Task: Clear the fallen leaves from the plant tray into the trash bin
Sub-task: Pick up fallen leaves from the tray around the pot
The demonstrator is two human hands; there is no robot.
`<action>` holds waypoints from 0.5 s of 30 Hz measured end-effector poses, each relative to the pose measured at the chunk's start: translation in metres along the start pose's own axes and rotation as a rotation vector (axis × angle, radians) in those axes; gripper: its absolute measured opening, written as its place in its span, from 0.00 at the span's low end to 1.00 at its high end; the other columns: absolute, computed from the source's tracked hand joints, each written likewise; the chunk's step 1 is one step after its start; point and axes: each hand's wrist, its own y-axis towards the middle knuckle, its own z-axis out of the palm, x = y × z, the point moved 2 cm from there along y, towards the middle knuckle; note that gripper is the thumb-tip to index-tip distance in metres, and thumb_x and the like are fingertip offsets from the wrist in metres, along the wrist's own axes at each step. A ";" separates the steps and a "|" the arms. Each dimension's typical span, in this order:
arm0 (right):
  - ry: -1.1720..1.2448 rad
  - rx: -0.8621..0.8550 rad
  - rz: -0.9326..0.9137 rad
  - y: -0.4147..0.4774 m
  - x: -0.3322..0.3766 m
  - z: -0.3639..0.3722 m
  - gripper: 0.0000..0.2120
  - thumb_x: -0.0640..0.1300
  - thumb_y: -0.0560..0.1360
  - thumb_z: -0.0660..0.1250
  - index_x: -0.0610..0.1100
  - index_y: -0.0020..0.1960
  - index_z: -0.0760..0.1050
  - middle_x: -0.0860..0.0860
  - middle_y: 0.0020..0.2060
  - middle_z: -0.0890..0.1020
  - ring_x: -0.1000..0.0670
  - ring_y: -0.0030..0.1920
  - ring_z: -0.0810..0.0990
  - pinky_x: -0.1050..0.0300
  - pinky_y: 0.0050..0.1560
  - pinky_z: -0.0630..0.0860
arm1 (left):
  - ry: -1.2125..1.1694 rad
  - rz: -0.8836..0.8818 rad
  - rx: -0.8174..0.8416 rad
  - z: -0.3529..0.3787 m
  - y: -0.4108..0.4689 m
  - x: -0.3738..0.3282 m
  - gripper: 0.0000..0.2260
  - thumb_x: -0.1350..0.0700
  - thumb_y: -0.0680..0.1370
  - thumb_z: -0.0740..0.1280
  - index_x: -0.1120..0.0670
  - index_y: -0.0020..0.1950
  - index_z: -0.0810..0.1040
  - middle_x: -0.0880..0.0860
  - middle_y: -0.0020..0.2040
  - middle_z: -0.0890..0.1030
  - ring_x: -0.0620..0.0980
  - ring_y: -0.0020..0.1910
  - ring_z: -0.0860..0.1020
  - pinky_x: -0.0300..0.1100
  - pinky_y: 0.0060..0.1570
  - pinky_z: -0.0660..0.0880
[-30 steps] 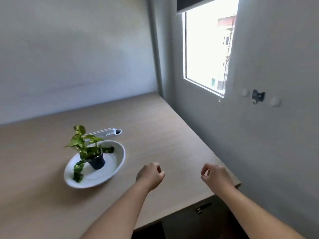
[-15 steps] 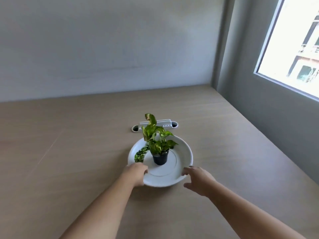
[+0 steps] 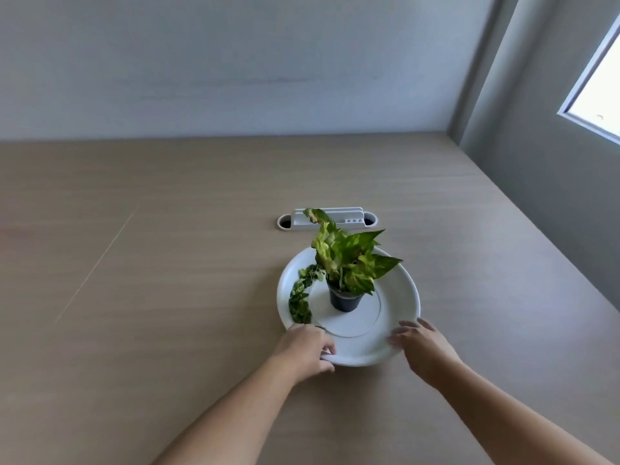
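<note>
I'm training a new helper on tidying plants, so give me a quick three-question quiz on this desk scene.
1. True or false: the fallen leaves lie on the tray, left of the pot.
2. Multiple choice: which hand curls its fingers round the tray's rim? A) left B) right C) both
3. Short answer: is the trash bin in view?

Key
1. True.
2. A. The left hand grips the near rim, while the right hand touches it with straighter fingers.
3. No.
</note>
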 end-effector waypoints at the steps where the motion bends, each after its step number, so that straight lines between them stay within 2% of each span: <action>1: -0.060 0.011 0.030 0.001 -0.007 -0.004 0.21 0.37 0.74 0.56 0.51 0.63 0.74 0.54 0.65 0.75 0.50 0.70 0.67 0.57 0.72 0.57 | 0.031 0.016 -0.008 0.000 0.001 -0.001 0.18 0.47 0.71 0.72 0.48 0.59 0.79 0.50 0.58 0.81 0.51 0.60 0.76 0.44 0.62 0.68; 3: -0.117 0.097 0.047 0.004 -0.009 -0.009 0.20 0.39 0.74 0.59 0.52 0.63 0.73 0.53 0.65 0.74 0.48 0.69 0.68 0.54 0.71 0.60 | 0.092 -0.013 -0.008 -0.008 0.003 0.009 0.21 0.48 0.70 0.74 0.47 0.62 0.78 0.50 0.61 0.78 0.52 0.62 0.73 0.45 0.64 0.66; 6: 0.018 0.290 0.007 0.005 0.012 -0.008 0.23 0.44 0.70 0.68 0.52 0.64 0.71 0.51 0.63 0.75 0.47 0.64 0.72 0.53 0.65 0.69 | 0.144 -0.133 0.028 -0.026 0.004 0.036 0.22 0.51 0.70 0.73 0.47 0.64 0.76 0.51 0.65 0.75 0.53 0.68 0.69 0.51 0.72 0.57; 9: 0.168 0.319 -0.033 0.003 0.036 0.003 0.18 0.46 0.71 0.68 0.50 0.60 0.72 0.49 0.59 0.77 0.46 0.58 0.76 0.53 0.54 0.73 | 0.188 -0.138 0.040 -0.034 0.007 0.045 0.19 0.52 0.72 0.72 0.47 0.63 0.77 0.50 0.66 0.75 0.51 0.70 0.67 0.56 0.74 0.53; 12: 0.199 0.320 -0.013 0.004 0.029 0.001 0.14 0.42 0.72 0.66 0.50 0.57 0.75 0.49 0.57 0.79 0.46 0.56 0.77 0.54 0.52 0.73 | 0.161 -0.132 0.031 -0.027 0.009 0.035 0.13 0.52 0.72 0.71 0.49 0.56 0.81 0.50 0.58 0.80 0.52 0.64 0.73 0.56 0.75 0.55; 15: 0.060 0.301 0.035 0.009 0.005 -0.015 0.16 0.37 0.73 0.63 0.50 0.57 0.75 0.49 0.57 0.79 0.46 0.58 0.77 0.56 0.55 0.73 | 0.145 -0.088 0.005 -0.014 0.005 0.014 0.11 0.49 0.72 0.71 0.50 0.53 0.81 0.50 0.53 0.82 0.51 0.57 0.76 0.52 0.72 0.59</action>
